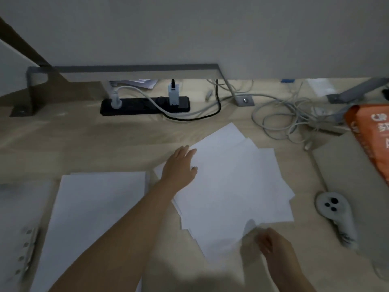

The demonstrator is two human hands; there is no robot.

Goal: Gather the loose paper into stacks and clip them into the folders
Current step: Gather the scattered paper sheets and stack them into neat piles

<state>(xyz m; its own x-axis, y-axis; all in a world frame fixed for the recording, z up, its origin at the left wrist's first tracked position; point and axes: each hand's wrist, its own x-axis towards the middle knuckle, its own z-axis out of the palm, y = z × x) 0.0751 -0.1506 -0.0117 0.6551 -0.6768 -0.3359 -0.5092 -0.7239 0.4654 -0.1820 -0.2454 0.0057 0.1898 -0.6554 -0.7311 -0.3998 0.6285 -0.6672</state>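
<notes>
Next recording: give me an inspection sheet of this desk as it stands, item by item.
Surface: light wooden desk, dimly lit.
Job's things: loose sheets fanned out at centre; squared stack to their left; open folder with a ring clip at far left, blurred.
Clutter: orange packet and white controller at right.
Grippers: left hand flat on the sheets' left edge; right hand pinches their near edge, blurred.
Cables: black power strip with plugs in it; tangled white cables behind the sheets.
Surroundings: grey wall; metal shelf over the power strip.
</notes>
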